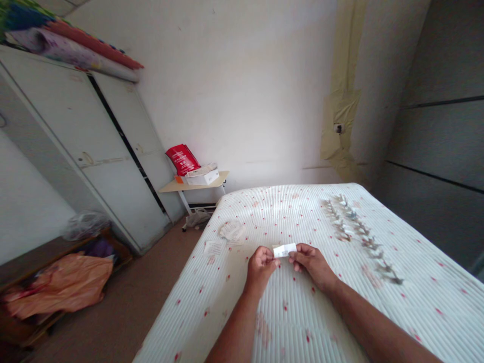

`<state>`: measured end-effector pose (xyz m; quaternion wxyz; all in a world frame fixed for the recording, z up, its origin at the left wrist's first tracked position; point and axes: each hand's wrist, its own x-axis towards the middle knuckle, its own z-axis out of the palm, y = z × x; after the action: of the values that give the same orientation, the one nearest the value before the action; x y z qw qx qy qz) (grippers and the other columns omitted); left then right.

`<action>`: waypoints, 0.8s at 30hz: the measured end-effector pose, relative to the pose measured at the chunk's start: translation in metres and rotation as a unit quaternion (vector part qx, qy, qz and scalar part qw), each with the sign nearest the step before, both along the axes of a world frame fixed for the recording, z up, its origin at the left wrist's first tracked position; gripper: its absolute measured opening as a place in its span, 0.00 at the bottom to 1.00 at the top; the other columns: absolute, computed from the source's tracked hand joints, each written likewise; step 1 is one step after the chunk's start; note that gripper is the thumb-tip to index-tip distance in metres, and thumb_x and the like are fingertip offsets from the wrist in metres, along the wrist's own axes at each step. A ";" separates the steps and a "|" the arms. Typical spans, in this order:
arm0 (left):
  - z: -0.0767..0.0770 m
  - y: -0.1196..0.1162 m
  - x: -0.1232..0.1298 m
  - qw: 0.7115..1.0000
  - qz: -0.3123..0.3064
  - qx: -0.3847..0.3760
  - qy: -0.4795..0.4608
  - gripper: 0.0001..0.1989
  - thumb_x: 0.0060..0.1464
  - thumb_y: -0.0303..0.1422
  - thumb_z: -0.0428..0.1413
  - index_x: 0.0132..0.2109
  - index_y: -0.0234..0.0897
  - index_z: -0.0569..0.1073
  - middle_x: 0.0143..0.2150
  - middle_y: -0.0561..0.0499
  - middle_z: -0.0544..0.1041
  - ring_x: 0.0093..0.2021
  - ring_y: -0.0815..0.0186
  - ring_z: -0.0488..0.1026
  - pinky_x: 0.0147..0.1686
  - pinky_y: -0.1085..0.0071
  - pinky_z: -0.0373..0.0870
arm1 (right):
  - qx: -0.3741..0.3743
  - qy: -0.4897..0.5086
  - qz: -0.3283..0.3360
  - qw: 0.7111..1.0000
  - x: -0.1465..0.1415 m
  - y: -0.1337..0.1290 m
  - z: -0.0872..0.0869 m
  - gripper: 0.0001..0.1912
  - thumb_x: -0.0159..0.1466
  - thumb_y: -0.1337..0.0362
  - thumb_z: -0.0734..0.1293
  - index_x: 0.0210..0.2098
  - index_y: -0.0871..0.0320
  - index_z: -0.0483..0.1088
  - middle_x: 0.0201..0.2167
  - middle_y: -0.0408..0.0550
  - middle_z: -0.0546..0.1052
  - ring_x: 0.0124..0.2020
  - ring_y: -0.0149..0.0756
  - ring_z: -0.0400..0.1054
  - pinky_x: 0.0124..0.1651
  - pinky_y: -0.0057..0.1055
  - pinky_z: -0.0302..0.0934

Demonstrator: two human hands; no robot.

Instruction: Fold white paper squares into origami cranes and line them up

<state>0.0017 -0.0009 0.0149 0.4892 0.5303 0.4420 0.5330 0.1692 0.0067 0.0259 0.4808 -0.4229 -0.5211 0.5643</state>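
Observation:
A small white piece of paper (284,249) with faint print is stretched between my two hands, just above the mattress (298,312). My left hand (261,264) pinches its left end between thumb and fingers. At the other end, my right hand (312,262) is closed on the right edge in the same way. Left of my hands, a printed paper sheet (214,247) lies flat, close to a clear plastic bag (232,230). To the right, several small folded paper-like pieces (363,232) stand in two rows; their exact kind is too blurred to tell.
Beyond the mattress's far left corner stands a small table (172,187) with a red bag (183,159) and a white box (206,175). A grey cabinet (124,151) is on the left. An orange plastic bag (71,282) lies low at left.

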 end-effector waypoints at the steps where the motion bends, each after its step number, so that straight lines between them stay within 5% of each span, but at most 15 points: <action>1: -0.001 0.001 0.000 1.000 0.002 -0.001 0.006 0.11 0.39 0.32 0.59 0.30 0.35 0.64 0.22 0.55 0.71 0.23 0.72 0.66 0.25 0.77 0.59 | 0.002 -0.002 0.001 1.000 0.000 -0.001 0.001 0.15 0.50 0.53 0.68 0.21 0.60 0.67 0.13 0.39 0.68 0.16 0.25 0.57 0.23 0.25 0.52; 14: -0.005 0.004 0.000 1.000 0.004 0.020 0.018 0.14 0.41 0.36 0.58 0.35 0.30 0.73 0.28 0.50 0.74 0.29 0.68 0.69 0.31 0.74 0.63 | 0.036 0.028 0.044 0.998 0.002 -0.002 -0.003 0.12 0.52 0.56 0.68 0.24 0.60 0.68 0.16 0.39 0.69 0.18 0.25 0.60 0.24 0.24 0.53; 24: -0.003 0.001 -0.001 0.999 0.023 0.003 0.041 0.12 0.43 0.37 0.56 0.29 0.30 0.74 0.22 0.52 0.71 0.26 0.69 0.67 0.28 0.74 0.61 | 0.013 0.002 0.009 1.000 -0.002 -0.001 -0.003 0.13 0.52 0.55 0.67 0.22 0.60 0.67 0.14 0.39 0.68 0.16 0.25 0.58 0.22 0.24 0.52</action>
<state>0.0003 0.0002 0.0117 0.4566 0.5425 0.4722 0.5237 0.1672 0.0058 0.0229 0.4823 -0.4110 -0.5312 0.5623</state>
